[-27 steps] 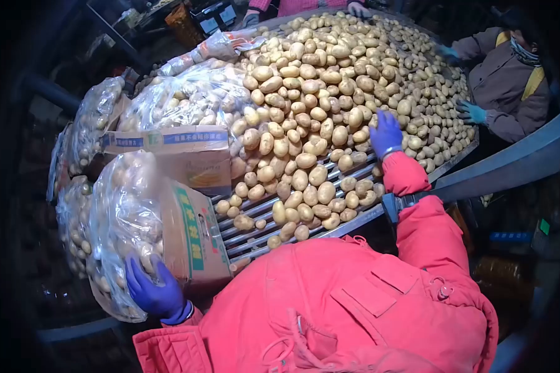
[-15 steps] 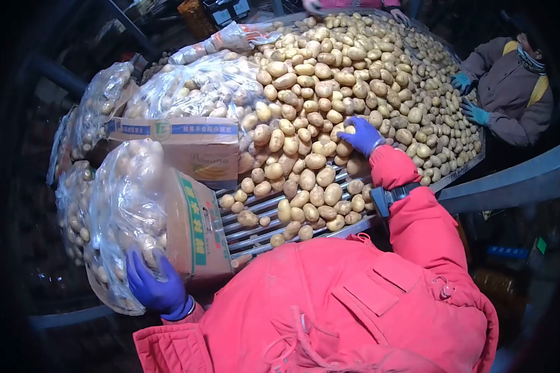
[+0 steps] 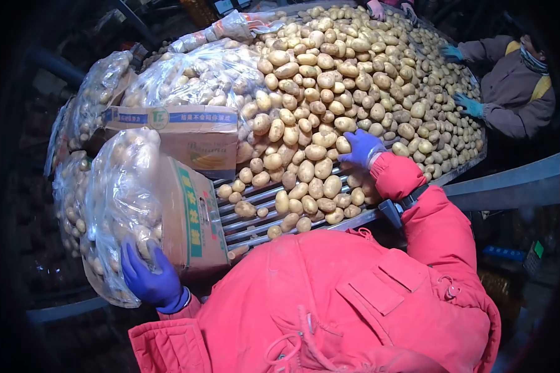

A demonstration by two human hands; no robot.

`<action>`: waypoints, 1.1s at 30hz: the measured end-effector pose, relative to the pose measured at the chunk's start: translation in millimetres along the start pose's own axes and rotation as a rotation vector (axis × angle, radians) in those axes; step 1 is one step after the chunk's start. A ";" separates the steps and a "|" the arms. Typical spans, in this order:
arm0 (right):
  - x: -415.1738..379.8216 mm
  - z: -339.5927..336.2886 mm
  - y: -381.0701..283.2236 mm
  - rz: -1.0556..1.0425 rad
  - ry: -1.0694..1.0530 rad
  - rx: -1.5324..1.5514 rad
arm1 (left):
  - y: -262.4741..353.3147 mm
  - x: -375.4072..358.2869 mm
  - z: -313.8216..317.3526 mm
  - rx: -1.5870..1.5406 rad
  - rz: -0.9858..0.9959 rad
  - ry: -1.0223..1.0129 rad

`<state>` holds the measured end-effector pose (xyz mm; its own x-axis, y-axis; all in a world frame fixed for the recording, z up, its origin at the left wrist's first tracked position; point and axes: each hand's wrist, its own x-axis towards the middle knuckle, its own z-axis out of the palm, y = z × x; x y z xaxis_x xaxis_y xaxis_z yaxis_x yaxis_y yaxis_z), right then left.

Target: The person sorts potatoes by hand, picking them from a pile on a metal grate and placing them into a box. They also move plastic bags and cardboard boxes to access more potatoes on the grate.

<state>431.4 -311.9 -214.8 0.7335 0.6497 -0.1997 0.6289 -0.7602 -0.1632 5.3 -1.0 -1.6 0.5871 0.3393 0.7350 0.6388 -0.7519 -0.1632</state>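
My left hand (image 3: 150,277), in a purple glove, rests with thumb and fingers apart against a clear plastic bag (image 3: 123,199) of potatoes. That bag bulges out of a cardboard box (image 3: 196,217) with green lettering. Over the near edge of a large potato pile (image 3: 330,81) is my right hand (image 3: 361,149), also gloved in purple. Its fingers are spread among the potatoes and no potato shows in its grip; what lies under the palm is hidden. Loose potatoes (image 3: 315,188) lie just left of it on a metal slatted rack (image 3: 246,227).
A second box (image 3: 211,146) with a blue strip holds another potato-filled bag (image 3: 199,78). More filled bags (image 3: 99,93) stand at the left. At the right, a co-worker's teal-gloved hand (image 3: 469,105) touches the pile; pink-gloved hands (image 3: 376,9) show at the far edge.
My right hand has drawn back toward me across the pile, away from the potato it was touching. My left hand stays on the bag. The co-workers' hands have shifted, and the view has moved slightly.
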 end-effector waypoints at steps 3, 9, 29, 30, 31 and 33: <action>18.1 11.3 -3.9 0.052 -0.047 -0.010 | 0.5 -0.1 -1.7 0.008 -0.001 -0.006; -20.5 -0.5 -24.4 -0.148 -0.303 0.781 | -0.1 0.4 -0.1 0.001 0.007 0.011; -68.6 64.5 -37.4 -0.021 -0.507 1.803 | -4.6 -1.8 2.3 -0.023 0.044 0.045; -78.7 60.3 -33.3 0.077 -0.650 2.199 | -5.4 -1.8 2.3 -0.025 0.055 0.047; -91.7 57.0 -28.0 -0.109 -0.626 2.446 | -5.9 -1.6 1.2 -0.029 0.068 0.047; -127.4 42.4 -25.6 -0.243 -0.442 2.623 | -8.1 -3.0 -0.3 -0.022 0.095 0.032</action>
<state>311.0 -375.5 -226.1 0.4890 0.8714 -0.0388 -0.8454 0.4625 -0.2673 -1.8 3.9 -2.3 0.6277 0.2478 0.7379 0.5697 -0.7923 -0.2186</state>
